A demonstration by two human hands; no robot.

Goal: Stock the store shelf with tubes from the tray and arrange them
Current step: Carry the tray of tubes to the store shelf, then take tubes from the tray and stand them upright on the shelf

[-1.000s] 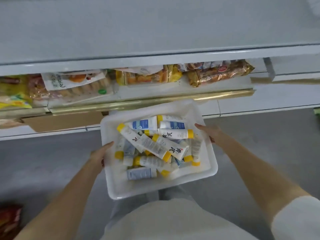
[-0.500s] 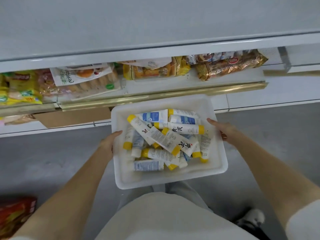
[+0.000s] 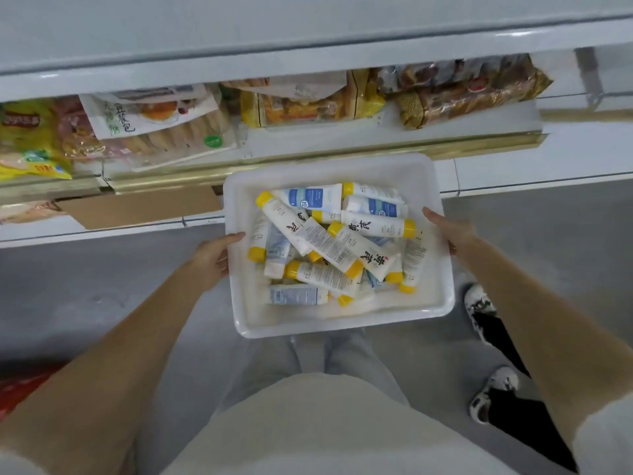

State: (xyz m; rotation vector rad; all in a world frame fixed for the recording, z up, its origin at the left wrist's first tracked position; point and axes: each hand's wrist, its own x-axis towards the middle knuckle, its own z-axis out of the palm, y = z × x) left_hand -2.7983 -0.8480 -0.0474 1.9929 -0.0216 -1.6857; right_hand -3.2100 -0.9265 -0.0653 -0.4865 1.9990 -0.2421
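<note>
At tray (image 3: 342,326) sides, left hand (image 3: 213,258), right hand (image 3: 449,232), thumbs over rim.

White tray (image 3: 342,323) of jumbled tubes (image 3: 329,245)

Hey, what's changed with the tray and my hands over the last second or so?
The white tray has moved up toward the shelf: its far rim now overlaps the gold rail. A pair of patterned shoes has come into view on the right. The left hand and right hand still grip the tray's sides; the tubes lie in the same jumble.
</note>
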